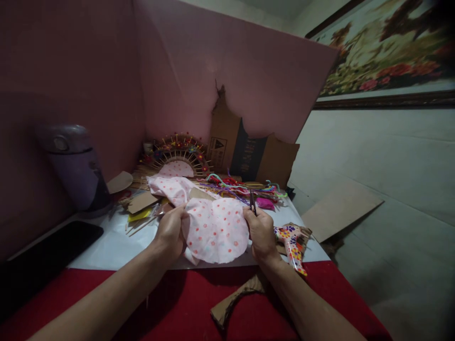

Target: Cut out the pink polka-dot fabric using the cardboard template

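Note:
A rounded piece of white fabric [216, 229] with red and pink dots is stretched between my hands above the table's front edge. My left hand [172, 231] pinches its left side. The right side is gripped by my right hand [262, 232], which also holds dark scissors [252, 202] with the blades pointing up; their handles are hidden in the palm. More dotted fabric [172, 188] lies bunched just behind. Below my right hand, a curved strip of cardboard [236, 298] rests on the red cloth. A flower-patterned glue gun [293, 244] lies right of my right hand.
A stick fan [177, 154] with small flowers stands at the back beside torn cardboard [227, 130]. Coloured pipe cleaners [231, 184] and a pink packet [265, 203] lie before it. On the left are a purple bottle [76, 166] and a black phone [53, 253].

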`<state>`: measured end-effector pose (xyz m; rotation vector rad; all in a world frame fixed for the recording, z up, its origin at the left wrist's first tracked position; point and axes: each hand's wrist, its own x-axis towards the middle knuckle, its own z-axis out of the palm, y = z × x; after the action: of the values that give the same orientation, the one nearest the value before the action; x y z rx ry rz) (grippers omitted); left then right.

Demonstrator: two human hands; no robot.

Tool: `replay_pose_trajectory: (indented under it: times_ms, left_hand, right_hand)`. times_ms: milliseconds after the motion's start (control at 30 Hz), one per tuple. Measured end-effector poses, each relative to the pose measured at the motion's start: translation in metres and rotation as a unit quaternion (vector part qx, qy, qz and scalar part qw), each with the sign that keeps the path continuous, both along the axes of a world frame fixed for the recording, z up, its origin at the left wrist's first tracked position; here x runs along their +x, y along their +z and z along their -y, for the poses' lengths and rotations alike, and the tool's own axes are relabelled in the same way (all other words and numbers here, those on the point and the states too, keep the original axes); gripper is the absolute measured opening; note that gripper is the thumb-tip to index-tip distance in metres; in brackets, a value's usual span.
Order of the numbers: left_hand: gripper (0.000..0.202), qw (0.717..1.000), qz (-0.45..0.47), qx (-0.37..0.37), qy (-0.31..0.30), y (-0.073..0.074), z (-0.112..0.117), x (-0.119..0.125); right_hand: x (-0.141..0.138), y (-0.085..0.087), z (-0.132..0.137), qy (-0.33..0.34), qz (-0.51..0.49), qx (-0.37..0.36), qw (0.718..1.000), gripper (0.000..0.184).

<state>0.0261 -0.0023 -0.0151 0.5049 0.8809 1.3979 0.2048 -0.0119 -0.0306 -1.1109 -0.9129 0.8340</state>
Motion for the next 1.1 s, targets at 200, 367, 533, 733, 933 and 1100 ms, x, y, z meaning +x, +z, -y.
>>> replay_pose_trajectory:
  times_ms: [200, 367, 533, 733, 933, 1100]
  left_hand:
    - [0.01, 0.998, -0.052, -0.025, 0.005, 0.0, -0.002, -0.003]
    - [0.016, 0.989, -0.127, -0.07, -0.036, -0.003, -0.004, -0.005]
    - [0.035, 0.98, -0.141, -0.067, -0.126, -0.006, -0.005, -0.009]
    - [0.036, 0.976, -0.121, -0.062, -0.17, -0.002, -0.007, -0.009]
    - [0.027, 0.972, -0.158, -0.075, -0.157, -0.002, -0.009, -0.01]
    - [0.026, 0.977, -0.159, -0.039, -0.137, 0.003, -0.009, -0.01]
  right_hand:
    - [0.001, -0.001, -0.001, -0.019, 0.012, 0.008, 1.0, 0.016]
    - [0.003, -0.003, -0.004, -0.035, 0.018, -0.005, 0.999, 0.017]
    - [0.004, -0.003, -0.005, -0.046, 0.02, -0.012, 0.999, 0.016]
    - [0.003, 0.002, 0.0, -0.047, 0.034, 0.004, 0.998, 0.016]
    - [0.004, 0.004, -0.002, -0.046, 0.04, 0.004, 0.998, 0.017]
    - [0.003, 0.008, -0.003, -0.029, 0.042, -0.002, 0.999, 0.016]
